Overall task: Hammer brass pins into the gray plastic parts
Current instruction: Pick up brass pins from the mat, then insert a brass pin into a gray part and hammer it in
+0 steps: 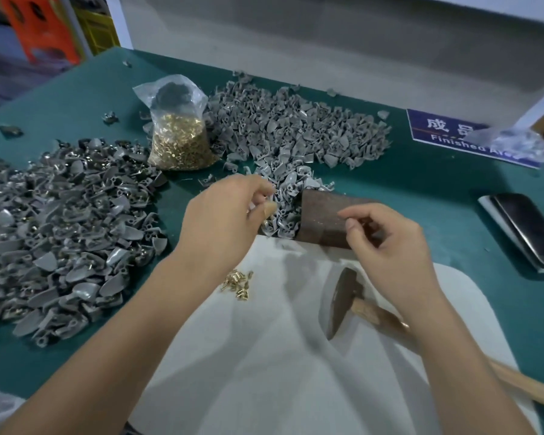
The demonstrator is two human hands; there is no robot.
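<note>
While both hands work over the green table point(76, 95), the stock lies as follows:
Left pile: gray parts with pins point(54, 227), heaped at the left.
Far pile: plain gray plastic parts point(296, 130), reaching the rusty block point(327, 221).
Bag: brass pins point(179, 142), between the piles.
Hammer point(343, 302): lying on the white pad point(264, 356), untouched.
Left hand point(220, 221): fingertips pinching something small at the pile's edge; what, cannot tell.
Right hand point(390, 243): fingers curled over the block, grip unclear.
Loose pins point(237, 284): on the pad.
</note>
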